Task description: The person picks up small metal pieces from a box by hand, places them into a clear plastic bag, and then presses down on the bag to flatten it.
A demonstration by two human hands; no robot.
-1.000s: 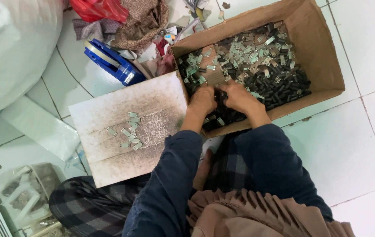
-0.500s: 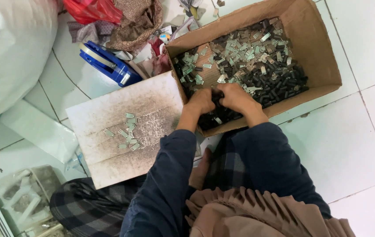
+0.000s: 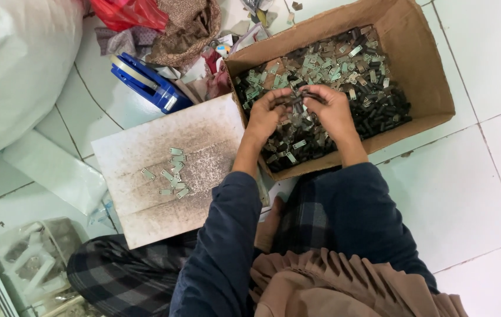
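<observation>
A brown cardboard box (image 3: 420,64) lies on the white tile floor, filled with many small metal pieces (image 3: 344,64), some silvery green, some dark. Both hands are inside it over the pile. My left hand (image 3: 268,114) and my right hand (image 3: 332,108) meet fingertip to fingertip and pinch small dark metal pieces (image 3: 298,101) between them. To the left of the box lies a stained white board (image 3: 144,152) with several silvery tags (image 3: 171,173) laid on it.
A blue tape dispenser (image 3: 144,82) lies beyond the board, beside a heap of cloth and a red plastic bag (image 3: 130,12). A large white sack (image 3: 15,64) fills the upper left. A white plastic crate (image 3: 33,258) stands at lower left. My legs are crossed under checked cloth.
Both hands have lifted from the near edge of the pile and now hold pieces up between the fingertips. The view has shifted slightly.
</observation>
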